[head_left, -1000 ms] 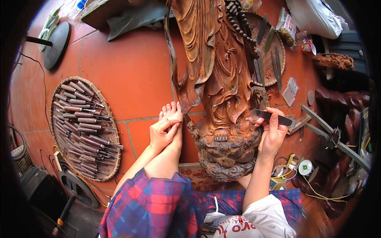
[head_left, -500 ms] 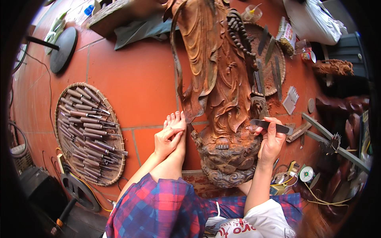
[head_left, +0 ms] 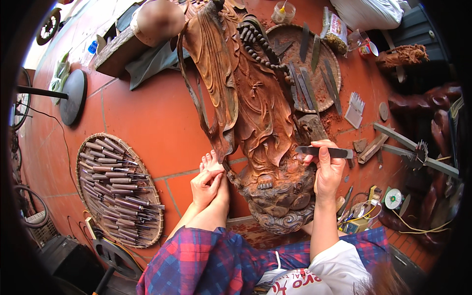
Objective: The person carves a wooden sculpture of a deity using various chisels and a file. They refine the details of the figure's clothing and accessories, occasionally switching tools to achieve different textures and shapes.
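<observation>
View swung, statue [head_left: 253, 105] slanting more, right hand [head_left: 328, 172] pinching file [head_left: 337, 153] over statue's base, left hand [head_left: 203, 189] resting half-open on foot [head_left: 211, 162]

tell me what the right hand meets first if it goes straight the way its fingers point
Most likely the statue: the right hand points left toward its lower part, blade leading; depth is unclear, so the blade may be touching it.

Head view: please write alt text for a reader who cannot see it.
The right hand holds a flat dark tool at a carved wooden statue; the left hand rests on a bare foot. A woven tray holds chisels.
</observation>
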Demonstrator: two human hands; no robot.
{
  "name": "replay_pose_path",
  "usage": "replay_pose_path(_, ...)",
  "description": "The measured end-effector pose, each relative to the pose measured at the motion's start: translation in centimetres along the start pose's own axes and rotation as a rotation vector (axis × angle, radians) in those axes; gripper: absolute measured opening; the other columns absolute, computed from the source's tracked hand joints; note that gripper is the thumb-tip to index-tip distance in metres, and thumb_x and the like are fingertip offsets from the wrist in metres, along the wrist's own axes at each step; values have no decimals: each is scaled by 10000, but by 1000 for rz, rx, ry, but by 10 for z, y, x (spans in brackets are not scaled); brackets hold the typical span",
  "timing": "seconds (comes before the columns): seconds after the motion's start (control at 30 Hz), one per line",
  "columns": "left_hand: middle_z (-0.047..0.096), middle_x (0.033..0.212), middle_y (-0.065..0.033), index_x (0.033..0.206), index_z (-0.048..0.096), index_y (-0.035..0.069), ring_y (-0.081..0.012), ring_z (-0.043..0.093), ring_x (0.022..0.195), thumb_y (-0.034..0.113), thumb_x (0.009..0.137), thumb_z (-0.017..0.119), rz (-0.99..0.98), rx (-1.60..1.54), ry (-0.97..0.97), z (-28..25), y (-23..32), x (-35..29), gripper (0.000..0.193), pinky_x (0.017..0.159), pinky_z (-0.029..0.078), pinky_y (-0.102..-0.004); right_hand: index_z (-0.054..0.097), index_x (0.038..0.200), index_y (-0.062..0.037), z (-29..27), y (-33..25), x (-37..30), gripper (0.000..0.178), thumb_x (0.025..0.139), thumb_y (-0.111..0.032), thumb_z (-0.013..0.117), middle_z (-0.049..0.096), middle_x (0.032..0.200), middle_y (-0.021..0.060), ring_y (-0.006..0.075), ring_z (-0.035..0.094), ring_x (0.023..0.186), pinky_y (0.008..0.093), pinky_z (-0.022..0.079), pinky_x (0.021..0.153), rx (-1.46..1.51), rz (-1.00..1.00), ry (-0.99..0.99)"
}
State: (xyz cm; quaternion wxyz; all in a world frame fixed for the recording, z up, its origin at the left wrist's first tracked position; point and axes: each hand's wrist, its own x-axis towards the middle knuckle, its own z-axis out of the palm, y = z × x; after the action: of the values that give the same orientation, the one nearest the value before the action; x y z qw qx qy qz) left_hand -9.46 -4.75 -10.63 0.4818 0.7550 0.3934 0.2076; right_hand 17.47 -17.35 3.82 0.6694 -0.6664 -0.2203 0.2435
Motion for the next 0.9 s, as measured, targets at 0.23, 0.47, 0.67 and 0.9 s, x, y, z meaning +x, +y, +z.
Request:
replay_pose_path(0.23,540,635,-82,959,743,10,-168,497,552,6,826,724,34,35,-14,2,0,2,135,556,421,-298,692,1039,41,-1,-1,-1,232,1038,-170,596,643,947,87,129,652,747,260,539,657,62,6,35)
replay_pose_path(0.47,651,786,-91,1012,720,-11,-155,599,679,8,877,701,-21,-55,-25,9,-15,8,138,643,485,-300,643,1084,10,-8,-3,11,147,1007,-115,638,696,930,81,106,656,742,239,543,646,148,34,-16)
replay_pose_path(0.67,634,852,5,1125,686,-29,-48,569,760,-24,929,656,-325,-598,-94,1,-33,5,198,678,467,-214,634,1002,-44,-56,-21,94,218,908,-176,780,609,684,-47,23,459,520,196,330,466,-188,129,182)
replay_pose_path(0.9,611,807,-1,1057,719,-25,-48,560,698,44,938,698,-371,-199,-181,-34,-17,25,139,625,459,-217,786,986,-87,-123,100,199,262,830,-297,798,742,880,176,298,734,863,406,546,800,-1023,274,71)
